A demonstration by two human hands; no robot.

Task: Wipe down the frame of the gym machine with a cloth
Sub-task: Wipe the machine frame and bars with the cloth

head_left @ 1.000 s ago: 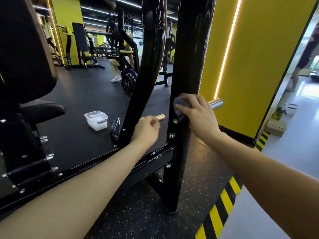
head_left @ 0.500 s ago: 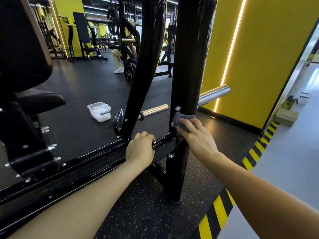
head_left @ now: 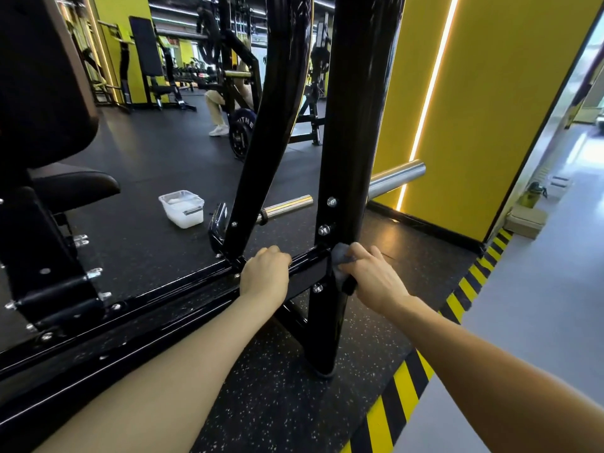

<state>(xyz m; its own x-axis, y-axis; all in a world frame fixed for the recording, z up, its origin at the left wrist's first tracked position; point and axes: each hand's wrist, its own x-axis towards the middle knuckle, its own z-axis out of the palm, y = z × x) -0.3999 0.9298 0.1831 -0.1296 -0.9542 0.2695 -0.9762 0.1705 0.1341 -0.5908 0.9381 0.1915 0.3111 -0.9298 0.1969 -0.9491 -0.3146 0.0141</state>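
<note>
A gym floor (head_left: 268, 397) of black speckled rubber runs out to a yellow-and-black hazard stripe (head_left: 405, 390) and a yellow wall (head_left: 510, 103) with a lit vertical strip. On it stands the black frame of the gym machine (head_left: 353, 125): a thick upright post, a leaning post beside it and a low crossbar joining them. The right hand (head_left: 372, 281) has its grip curled around a grey cloth (head_left: 340, 253), pressing it against the upright post just where the crossbar meets it, below two bolts. The left hand (head_left: 266, 273) is closed over the top of the crossbar, between the two posts, fingers wrapped over its far edge. A chrome peg (head_left: 395, 179) sticks out behind the upright. A white plastic tub (head_left: 182, 209) sits on the floor beyond the crossbar, well apart from both hands. Farther back, a seated person's legs (head_left: 215, 109) show beside a weight plate (head_left: 242, 132).
</note>
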